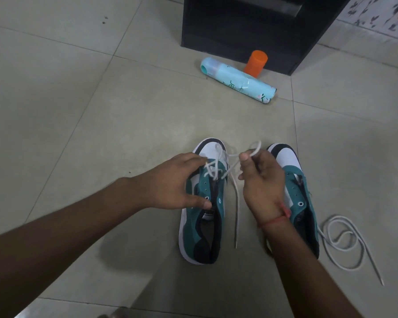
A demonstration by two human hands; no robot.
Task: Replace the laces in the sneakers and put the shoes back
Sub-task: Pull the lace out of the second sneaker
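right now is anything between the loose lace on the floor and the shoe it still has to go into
Nothing visible does. The loose lace lies coiled on bare tile right beside the unlaced right shoe. Only the right hand and its forearm reach over that shoe, busy with the left shoe's lace.

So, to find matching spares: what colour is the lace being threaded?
White lace, clearest in the head view, running through the teal sneaker.

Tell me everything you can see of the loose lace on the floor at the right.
The loose lace is white and round, like cord. It lies slack on the tiled floor in a few overlapping loops, right of the right sneaker. One tipped end trails off toward the lower right. Its inner end reaches that sneaker's side. Neither hand touches it.
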